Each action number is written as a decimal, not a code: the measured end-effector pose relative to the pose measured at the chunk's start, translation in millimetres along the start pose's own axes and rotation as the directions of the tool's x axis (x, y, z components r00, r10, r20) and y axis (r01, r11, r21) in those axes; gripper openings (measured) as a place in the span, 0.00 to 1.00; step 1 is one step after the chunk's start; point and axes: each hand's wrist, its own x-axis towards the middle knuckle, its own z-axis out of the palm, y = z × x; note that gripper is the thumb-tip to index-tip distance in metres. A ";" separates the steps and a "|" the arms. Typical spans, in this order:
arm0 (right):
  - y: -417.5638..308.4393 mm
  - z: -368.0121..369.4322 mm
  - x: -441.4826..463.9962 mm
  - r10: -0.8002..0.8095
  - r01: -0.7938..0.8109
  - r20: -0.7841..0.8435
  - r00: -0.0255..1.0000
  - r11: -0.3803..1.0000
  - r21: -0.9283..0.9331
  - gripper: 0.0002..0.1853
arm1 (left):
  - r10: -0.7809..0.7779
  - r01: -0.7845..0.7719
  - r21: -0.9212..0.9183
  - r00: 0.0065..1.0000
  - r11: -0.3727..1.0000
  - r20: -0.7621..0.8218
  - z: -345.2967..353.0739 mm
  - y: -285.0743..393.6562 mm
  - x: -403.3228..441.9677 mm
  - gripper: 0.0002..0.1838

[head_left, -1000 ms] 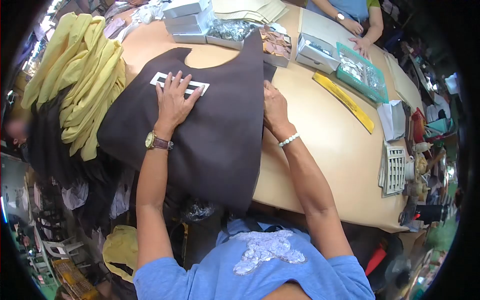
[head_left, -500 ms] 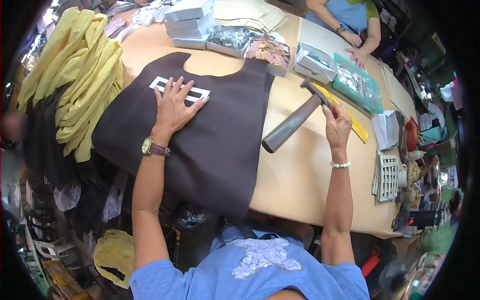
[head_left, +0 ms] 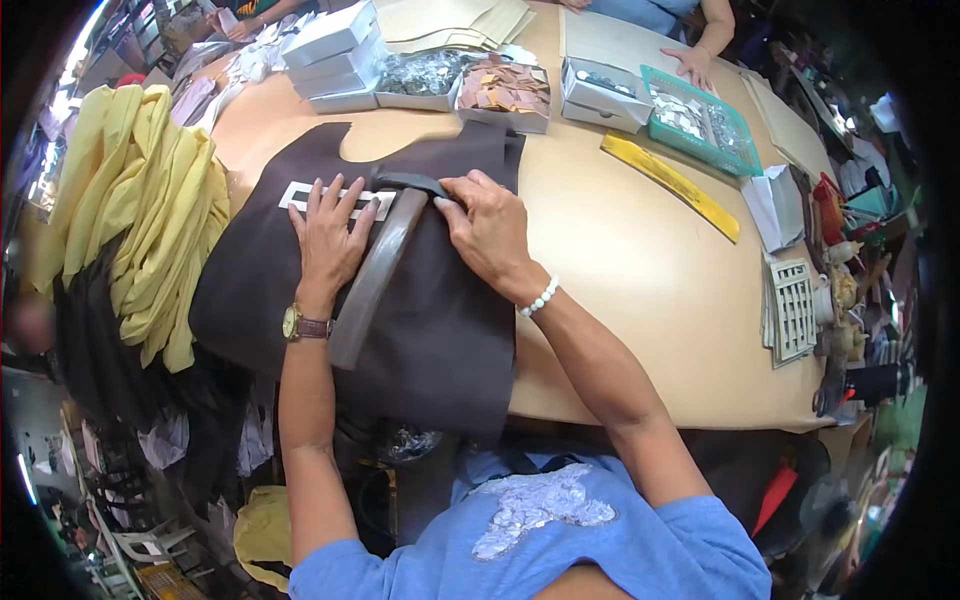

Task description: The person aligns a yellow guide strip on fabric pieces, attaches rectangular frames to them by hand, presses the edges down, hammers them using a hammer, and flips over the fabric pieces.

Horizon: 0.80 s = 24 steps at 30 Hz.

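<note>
A dark fabric panel [head_left: 440,340] with a curved cut-out at its top edge lies across the table. On it, under the fingers of my left hand [head_left: 332,235], is a white rectangular frame [head_left: 293,196] with a slot in the middle. That hand lies flat with its fingers spread, pressing the frame. My right hand [head_left: 490,222] grips a hammer [head_left: 382,270] at its metal head end. The head sits beside the frame's right end, and the long grey handle slants down toward me above the fabric. Whether the hammer touches the fabric, I cannot tell.
To the right lies a yellow strip [head_left: 670,188]. Behind stand a green basket [head_left: 748,162], a box of brown pieces [head_left: 502,92] and stacked white boxes [head_left: 335,55]. Yellow fabric [head_left: 140,220] is heaped at left. Another person's hand [head_left: 690,65] rests at the far side.
My right hand has brought the hammer left, from over the bare table beside the yellow strip to over the fabric beside the frame. My left hand stays on the frame.
</note>
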 end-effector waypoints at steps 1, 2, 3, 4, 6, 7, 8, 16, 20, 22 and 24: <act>8.3 2.9 -0.2 0.015 -0.016 -0.017 1.000 0.999 -0.038 0.08 | -0.009 0.009 -0.015 1.000 1.000 -0.006 -0.2 1.3 0.3 0.27; 15.7 2.3 -0.9 0.063 -0.064 -0.013 0.998 0.995 -0.082 0.09 | -0.007 0.007 -0.011 1.000 1.000 -0.011 0.2 1.4 0.8 0.27; 25.1 2.9 -2.4 0.068 -0.070 -0.026 0.997 0.993 -0.098 0.09 | -0.005 0.005 -0.008 1.000 1.000 -0.016 1.0 1.0 0.9 0.27; 33.4 2.9 -4.1 0.073 -0.077 -0.037 0.997 0.991 -0.114 0.09 | -0.004 0.004 -0.005 1.000 1.000 -0.020 2.0 0.8 0.3 0.26; 41.8 -2.8 -6.4 0.113 -0.105 0.050 0.992 0.985 -0.140 0.15 | -0.012 0.012 0.001 1.000 1.000 -0.020 3.3 -0.7 0.4 0.26; 39.8 -5.0 -8.9 0.074 -0.068 0.025 0.997 0.980 -0.190 0.19 | -0.009 0.009 0.005 1.000 1.000 -0.018 3.6 -0.8 0.8 0.26; 35.3 -5.2 -12.1 0.035 -0.034 -0.002 0.999 0.970 -0.241 0.23 | -0.010 0.011 0.027 1.000 1.000 -0.017 3.3 -0.1 0.7 0.26; 10.2 -80.9 -140.9 0.189 -0.009 0.404 0.895 0.913 -0.407 0.33 | 0.077 -0.075 0.088 0.997 0.993 -0.019 8.9 -19.4 6.2 0.23; 10.8 -167.8 -218.2 0.364 -0.200 0.149 0.919 0.758 -0.621 0.32 | 0.108 -0.111 0.076 0.993 0.991 0.047 15.3 -36.2 11.6 0.22; 25.1 -212.0 -261.7 0.416 -0.382 -0.116 0.902 0.644 -0.662 0.32 | 0.100 -0.108 0.057 0.986 0.993 0.130 22.5 -55.3 17.6 0.24; 46.8 -253.8 -306.9 0.398 -0.585 -0.432 0.809 0.477 -0.656 0.33 | 0.164 -0.184 0.093 0.968 0.979 0.188 27.5 -72.5 21.9 0.26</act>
